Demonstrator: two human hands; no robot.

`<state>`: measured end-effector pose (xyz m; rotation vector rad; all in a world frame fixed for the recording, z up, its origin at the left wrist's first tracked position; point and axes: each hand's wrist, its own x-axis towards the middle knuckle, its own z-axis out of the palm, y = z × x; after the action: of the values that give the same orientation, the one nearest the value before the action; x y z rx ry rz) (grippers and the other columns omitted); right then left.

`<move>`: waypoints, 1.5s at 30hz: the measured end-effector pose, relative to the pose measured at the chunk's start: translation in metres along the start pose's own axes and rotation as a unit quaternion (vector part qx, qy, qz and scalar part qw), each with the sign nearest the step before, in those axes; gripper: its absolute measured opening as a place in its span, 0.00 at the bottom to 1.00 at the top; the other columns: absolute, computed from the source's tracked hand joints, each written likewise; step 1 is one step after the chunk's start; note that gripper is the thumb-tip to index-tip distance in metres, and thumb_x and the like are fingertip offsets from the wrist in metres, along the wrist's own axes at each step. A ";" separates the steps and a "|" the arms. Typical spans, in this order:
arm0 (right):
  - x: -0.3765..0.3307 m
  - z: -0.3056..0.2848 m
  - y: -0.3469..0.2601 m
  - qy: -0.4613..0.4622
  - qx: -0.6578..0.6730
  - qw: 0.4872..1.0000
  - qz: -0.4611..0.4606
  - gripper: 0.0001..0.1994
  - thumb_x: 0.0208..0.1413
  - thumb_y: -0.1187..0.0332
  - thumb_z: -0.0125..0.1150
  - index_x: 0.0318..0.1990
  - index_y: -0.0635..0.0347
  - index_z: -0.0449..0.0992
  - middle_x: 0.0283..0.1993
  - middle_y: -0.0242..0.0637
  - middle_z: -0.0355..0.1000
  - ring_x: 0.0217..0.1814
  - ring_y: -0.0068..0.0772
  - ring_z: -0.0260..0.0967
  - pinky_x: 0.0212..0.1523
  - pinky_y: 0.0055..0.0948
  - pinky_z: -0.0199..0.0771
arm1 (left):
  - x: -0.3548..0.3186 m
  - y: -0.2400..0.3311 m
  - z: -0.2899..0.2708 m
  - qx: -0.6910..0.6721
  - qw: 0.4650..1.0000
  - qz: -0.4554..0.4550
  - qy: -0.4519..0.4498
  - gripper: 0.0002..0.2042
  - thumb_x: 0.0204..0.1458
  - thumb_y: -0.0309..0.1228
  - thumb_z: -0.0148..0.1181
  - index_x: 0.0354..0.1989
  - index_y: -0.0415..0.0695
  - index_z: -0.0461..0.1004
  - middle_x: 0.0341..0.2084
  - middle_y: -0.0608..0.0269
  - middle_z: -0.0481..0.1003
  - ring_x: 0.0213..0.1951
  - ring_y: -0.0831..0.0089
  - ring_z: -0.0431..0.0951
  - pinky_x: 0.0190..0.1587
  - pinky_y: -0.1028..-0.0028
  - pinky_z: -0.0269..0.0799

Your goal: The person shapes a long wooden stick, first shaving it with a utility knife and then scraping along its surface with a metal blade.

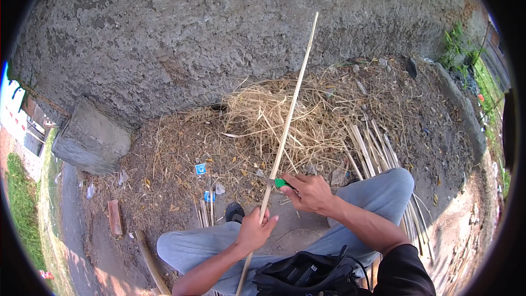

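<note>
The left hand (253,232) has its grip closed around a long pale bamboo strip (289,115), which runs from the lap up toward 12 o'clock, past a heap of dry shavings (274,115). The right hand (310,192), at 1 o'clock of the left, grips a green-handled knife (276,182) whose blade meets the strip. More split strips (375,148) lie on the ground at 3 o'clock

Outdoors in bright sunlight, a rough grey concrete wall (219,33) rises behind bare dirt ground (433,131) strewn with dry straw (274,115). A grey stone block (90,140) sits at the wall's left end, with green grass (22,208) beyond.
</note>
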<state>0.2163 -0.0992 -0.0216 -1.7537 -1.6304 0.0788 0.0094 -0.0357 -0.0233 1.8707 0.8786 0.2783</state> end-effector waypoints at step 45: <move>0.027 -0.013 0.015 0.125 -0.097 0.987 0.010 0.13 0.57 0.56 0.60 0.43 0.51 0.75 0.18 0.33 0.68 0.13 0.35 0.67 0.11 0.35 0.64 | 0.006 0.003 -0.013 0.000 0.999 0.046 -0.016 0.08 0.50 0.28 0.59 0.31 0.37 0.67 0.16 0.62 0.68 0.20 0.81 0.67 0.23 0.74 0.64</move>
<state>0.2406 -0.0803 -0.0086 -1.8419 -1.4765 -0.2890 0.0084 -0.0231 -0.0159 1.9139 0.7733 0.3033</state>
